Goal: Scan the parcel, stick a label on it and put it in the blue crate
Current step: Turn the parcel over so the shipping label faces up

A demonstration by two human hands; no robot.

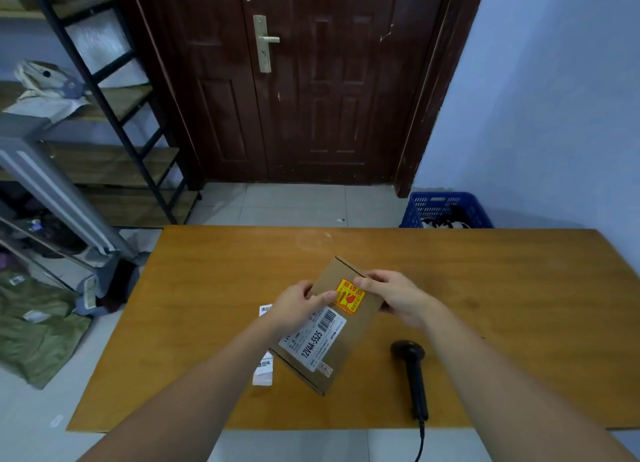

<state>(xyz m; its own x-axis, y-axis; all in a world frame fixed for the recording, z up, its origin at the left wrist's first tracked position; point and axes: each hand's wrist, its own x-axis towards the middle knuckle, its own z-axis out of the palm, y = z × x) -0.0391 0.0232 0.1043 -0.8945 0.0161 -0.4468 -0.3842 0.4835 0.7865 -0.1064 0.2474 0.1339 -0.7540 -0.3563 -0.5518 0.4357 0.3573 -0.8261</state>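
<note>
I see the left hand [300,305] with its grip closed on the parcel [329,326], the thumb pressing on the edge of the yellow label [349,297] and the other fingers hidden behind the cardboard. The right hand [394,297] also has its grip clamped on the parcel, from the far right edge, with the fingertips [362,283] touching the upper corner of the same yellow label. The parcel is a flat brown cardboard box, tilted, with its lower end close to the desk [207,288]; whether that end touches the wood I cannot tell. Below the yellow label the parcel carries a white shipping label [313,338] with a barcode and the code 12V4A-5525. Partly hidden behind the left side of the parcel, a strip of white stickers [264,370] lies on the desk. To the right of the parcel, apart from it, the black scanner [414,378] lies on the desk with its head toward the far side and its cable hanging over the near edge. The blue crate [446,210] stands on the floor beyond the far edge of the desk, to the right, beside a dark wooden door [304,80]. On the left there is a metal shelf rack [114,115], and green bags [38,330] lie on the floor near it.
</note>
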